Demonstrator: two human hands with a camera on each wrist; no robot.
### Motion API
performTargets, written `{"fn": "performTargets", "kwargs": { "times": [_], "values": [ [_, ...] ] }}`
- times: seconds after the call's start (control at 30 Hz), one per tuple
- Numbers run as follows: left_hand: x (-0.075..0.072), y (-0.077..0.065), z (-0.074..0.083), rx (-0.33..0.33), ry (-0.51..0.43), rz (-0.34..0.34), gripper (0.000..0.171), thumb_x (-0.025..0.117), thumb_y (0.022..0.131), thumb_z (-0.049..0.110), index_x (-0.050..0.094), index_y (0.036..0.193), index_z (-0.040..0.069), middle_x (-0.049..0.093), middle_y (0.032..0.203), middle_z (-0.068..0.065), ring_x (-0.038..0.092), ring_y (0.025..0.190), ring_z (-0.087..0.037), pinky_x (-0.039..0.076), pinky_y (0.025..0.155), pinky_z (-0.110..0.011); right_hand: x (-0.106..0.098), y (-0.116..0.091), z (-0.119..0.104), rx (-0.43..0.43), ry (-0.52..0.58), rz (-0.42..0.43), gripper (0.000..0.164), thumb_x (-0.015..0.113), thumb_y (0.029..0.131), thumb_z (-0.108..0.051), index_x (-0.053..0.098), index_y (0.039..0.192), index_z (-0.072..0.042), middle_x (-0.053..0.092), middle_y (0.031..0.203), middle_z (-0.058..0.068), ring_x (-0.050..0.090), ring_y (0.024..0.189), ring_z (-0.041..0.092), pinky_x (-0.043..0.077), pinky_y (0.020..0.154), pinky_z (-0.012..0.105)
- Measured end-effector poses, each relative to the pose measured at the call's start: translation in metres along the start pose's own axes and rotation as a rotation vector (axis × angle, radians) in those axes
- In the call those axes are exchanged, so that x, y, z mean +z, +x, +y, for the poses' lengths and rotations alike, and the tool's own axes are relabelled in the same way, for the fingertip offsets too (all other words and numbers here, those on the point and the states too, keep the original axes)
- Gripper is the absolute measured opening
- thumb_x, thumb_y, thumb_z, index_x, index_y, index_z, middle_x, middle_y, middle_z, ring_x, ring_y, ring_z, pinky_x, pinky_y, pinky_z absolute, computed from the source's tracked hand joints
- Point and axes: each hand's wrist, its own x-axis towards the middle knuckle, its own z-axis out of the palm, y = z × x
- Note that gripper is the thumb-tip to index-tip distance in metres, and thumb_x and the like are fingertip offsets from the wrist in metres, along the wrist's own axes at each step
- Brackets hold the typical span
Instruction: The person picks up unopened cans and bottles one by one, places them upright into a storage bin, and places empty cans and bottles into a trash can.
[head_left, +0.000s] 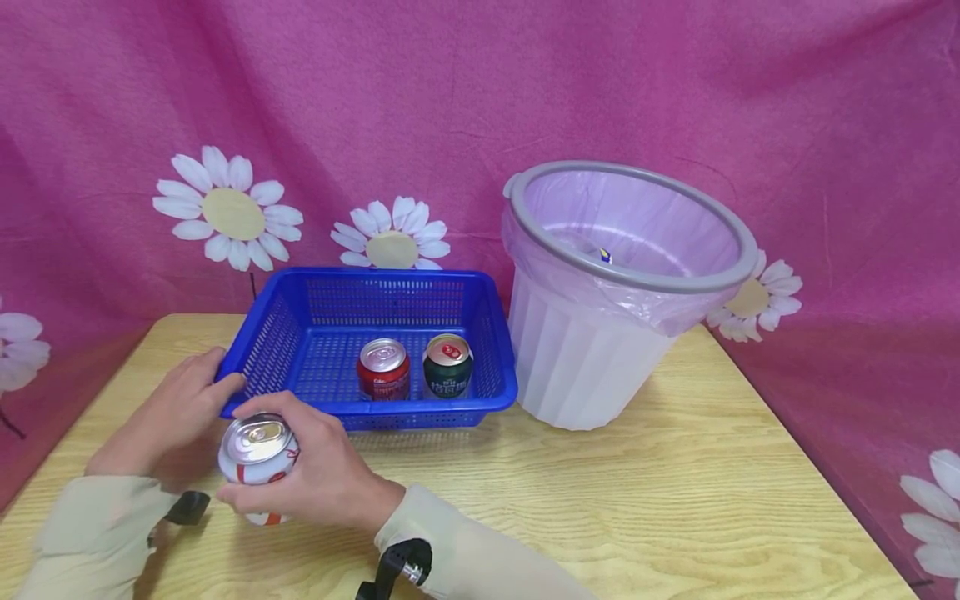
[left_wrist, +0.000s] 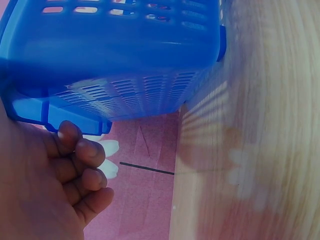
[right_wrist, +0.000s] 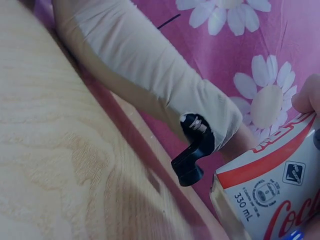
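A white and red Coca-Cola can (head_left: 257,450) is gripped around its side by my right hand (head_left: 322,467), its silver top facing up. In the right wrist view the same can (right_wrist: 275,185) shows red lettering and "330 mL". My left hand (head_left: 176,408) holds the left rim of a blue plastic basket (head_left: 420,407); in the left wrist view its fingers (left_wrist: 90,152) curl at the basket's rim. Inside the basket stand a red Coke can (head_left: 384,372) and a dark green can (head_left: 447,369), both upright, near the right side.
Right of the basket stands a white bin (head_left: 592,358) with a grey rim and a pinkish liner; a small blue and yellow item (head_left: 605,255) shows inside. The wooden table (head_left: 600,508) lies beneath everything. A pink cloth with daisies (head_left: 465,100) hangs behind.
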Motion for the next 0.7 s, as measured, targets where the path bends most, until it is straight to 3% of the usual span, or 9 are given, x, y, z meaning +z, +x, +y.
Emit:
{"fn": "performTargets", "kwargs": {
  "times": [0.23,0.7],
  "values": [
    [-0.002,-0.001,0.001,-0.027,0.0,-0.025,0.033,0.04,0.102,0.032,0.054,0.104,0.003,0.06,0.089,-0.012,0.053,0.087,-0.027,0.04,0.074,-0.037,-0.005,0.004,-0.007,0.019,0.014,-0.001,0.069,0.087,0.07,-0.025,0.048,0.126,-0.029,0.068,0.112,-0.005,0.057,0.1,-0.009,0.046,0.085,0.005],
    [-0.001,0.002,0.002,-0.007,0.004,-0.005,0.029,0.043,0.099,0.027,0.055,0.104,0.001,0.06,0.086,-0.011,0.053,0.083,-0.025,0.039,0.072,-0.035,-0.031,0.016,-0.011,0.057,0.105,0.046,0.066,0.084,0.073,-0.02,0.047,0.128,-0.025,0.065,0.118,0.003,0.06,0.1,-0.004,0.052,0.082,0.011]
  ]
}}
